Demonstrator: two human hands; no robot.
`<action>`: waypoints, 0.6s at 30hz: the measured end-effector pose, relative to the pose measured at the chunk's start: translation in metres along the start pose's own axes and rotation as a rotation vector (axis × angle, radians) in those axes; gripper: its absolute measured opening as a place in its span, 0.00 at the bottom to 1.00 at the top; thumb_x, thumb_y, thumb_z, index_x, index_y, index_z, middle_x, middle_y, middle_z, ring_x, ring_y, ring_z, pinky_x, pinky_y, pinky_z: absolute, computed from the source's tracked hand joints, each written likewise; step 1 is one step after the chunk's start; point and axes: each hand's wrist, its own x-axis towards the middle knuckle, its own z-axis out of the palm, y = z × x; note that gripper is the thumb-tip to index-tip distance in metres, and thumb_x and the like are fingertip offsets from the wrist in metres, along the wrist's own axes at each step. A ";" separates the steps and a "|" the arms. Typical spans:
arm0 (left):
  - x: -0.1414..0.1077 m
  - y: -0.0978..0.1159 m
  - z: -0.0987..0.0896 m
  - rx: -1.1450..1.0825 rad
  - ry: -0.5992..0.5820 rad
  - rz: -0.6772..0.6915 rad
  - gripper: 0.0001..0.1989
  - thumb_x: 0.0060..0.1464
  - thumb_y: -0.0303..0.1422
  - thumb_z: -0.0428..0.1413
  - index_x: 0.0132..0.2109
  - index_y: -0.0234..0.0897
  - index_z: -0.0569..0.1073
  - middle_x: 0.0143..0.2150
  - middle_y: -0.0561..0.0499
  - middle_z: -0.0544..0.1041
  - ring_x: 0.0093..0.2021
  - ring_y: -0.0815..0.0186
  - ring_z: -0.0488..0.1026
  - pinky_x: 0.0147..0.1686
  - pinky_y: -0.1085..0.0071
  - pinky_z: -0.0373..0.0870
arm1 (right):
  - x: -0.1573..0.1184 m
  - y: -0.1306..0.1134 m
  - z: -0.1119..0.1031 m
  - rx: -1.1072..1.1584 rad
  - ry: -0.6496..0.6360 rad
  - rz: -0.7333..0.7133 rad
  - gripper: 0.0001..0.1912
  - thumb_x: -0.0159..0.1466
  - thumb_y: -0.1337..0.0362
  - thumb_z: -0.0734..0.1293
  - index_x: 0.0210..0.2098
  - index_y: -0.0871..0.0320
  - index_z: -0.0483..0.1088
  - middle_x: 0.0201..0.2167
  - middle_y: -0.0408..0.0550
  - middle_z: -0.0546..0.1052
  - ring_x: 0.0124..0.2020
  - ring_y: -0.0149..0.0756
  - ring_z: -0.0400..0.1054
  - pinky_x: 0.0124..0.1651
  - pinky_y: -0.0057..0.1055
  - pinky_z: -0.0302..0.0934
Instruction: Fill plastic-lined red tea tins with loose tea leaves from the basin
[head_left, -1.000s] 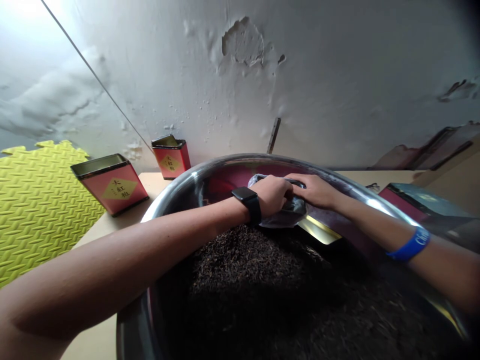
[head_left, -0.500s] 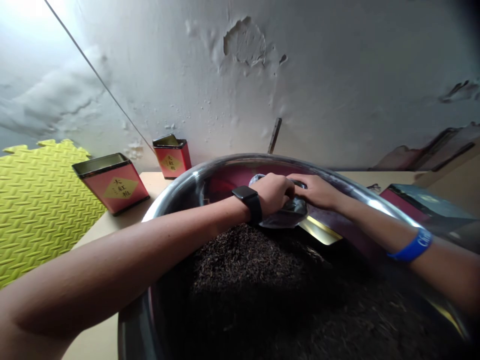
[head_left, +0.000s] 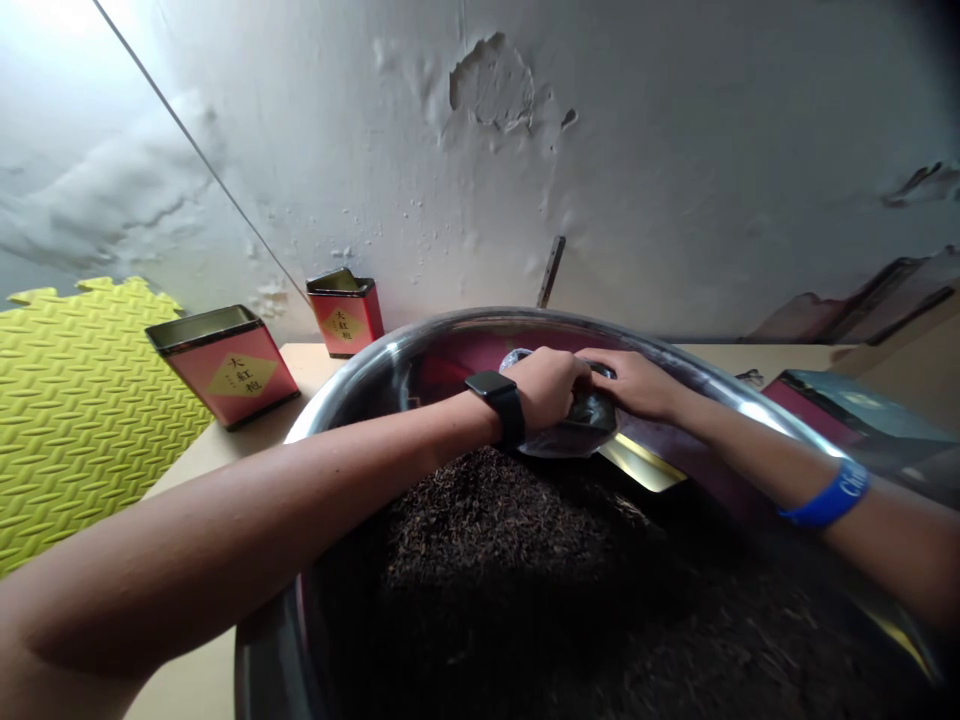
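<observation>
A clear plastic bag [head_left: 566,440] lies over the far side of a large metal basin [head_left: 390,348]. My left hand [head_left: 546,388], with a black watch on its wrist, is closed on the bag's upper part. Beside it, almost touching, my right hand [head_left: 626,383] pinches the bag from the right. Dark stuff shows through the plastic. Dark loose leaves [head_left: 495,520] fill the basin's lower part below the bag. Just right of the bag, a gold-coloured metal piece [head_left: 643,463] rests on the leaves.
Two red tins, a larger one [head_left: 236,375] and a smaller one [head_left: 346,318], stand open left of the basin on the table [head_left: 187,470]. A yellow foam mat [head_left: 82,400] is at far left. A box [head_left: 862,410] lies right, before a peeling wall [head_left: 660,180].
Both hands stay at nearly the same place on the bag. The bag's front has shifted slightly, and more dark stuff shows through it under the fingers.
</observation>
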 end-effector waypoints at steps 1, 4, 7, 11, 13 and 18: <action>0.000 0.000 0.000 -0.001 -0.006 0.006 0.15 0.45 0.22 0.48 0.39 0.36 0.75 0.36 0.49 0.77 0.37 0.65 0.72 0.38 0.70 0.66 | 0.000 0.000 0.000 0.000 0.001 0.001 0.16 0.60 0.59 0.58 0.45 0.53 0.70 0.44 0.45 0.74 0.46 0.41 0.66 0.49 0.38 0.59; 0.000 -0.001 0.001 -0.002 -0.008 0.036 0.15 0.46 0.23 0.48 0.40 0.36 0.74 0.36 0.49 0.77 0.37 0.65 0.72 0.37 0.71 0.66 | -0.001 -0.002 -0.001 0.015 0.000 0.004 0.16 0.60 0.59 0.58 0.45 0.53 0.70 0.43 0.46 0.74 0.46 0.41 0.66 0.49 0.38 0.59; 0.000 -0.002 0.002 -0.002 -0.001 0.054 0.15 0.46 0.23 0.47 0.40 0.36 0.74 0.36 0.49 0.77 0.36 0.66 0.72 0.36 0.71 0.66 | -0.001 -0.003 -0.001 0.025 0.001 0.004 0.16 0.60 0.59 0.58 0.45 0.54 0.70 0.43 0.46 0.74 0.46 0.42 0.66 0.48 0.38 0.59; 0.000 -0.003 0.003 0.008 0.026 0.057 0.14 0.46 0.23 0.47 0.39 0.37 0.74 0.35 0.50 0.77 0.34 0.66 0.72 0.34 0.72 0.66 | -0.001 -0.003 -0.001 0.020 -0.012 -0.006 0.16 0.60 0.60 0.58 0.45 0.53 0.70 0.44 0.45 0.74 0.45 0.42 0.67 0.47 0.38 0.60; 0.000 -0.004 0.002 0.012 0.036 0.044 0.13 0.46 0.23 0.48 0.37 0.37 0.74 0.34 0.50 0.76 0.34 0.66 0.72 0.33 0.72 0.66 | -0.001 -0.002 -0.001 0.020 -0.014 -0.010 0.16 0.60 0.60 0.58 0.45 0.53 0.70 0.44 0.45 0.74 0.45 0.42 0.67 0.47 0.38 0.60; 0.000 -0.003 0.001 -0.021 0.034 0.030 0.13 0.48 0.24 0.48 0.37 0.37 0.75 0.34 0.50 0.76 0.35 0.68 0.71 0.36 0.73 0.65 | 0.000 -0.001 -0.001 0.025 -0.017 -0.009 0.16 0.60 0.60 0.58 0.44 0.54 0.70 0.44 0.46 0.74 0.45 0.41 0.67 0.47 0.38 0.59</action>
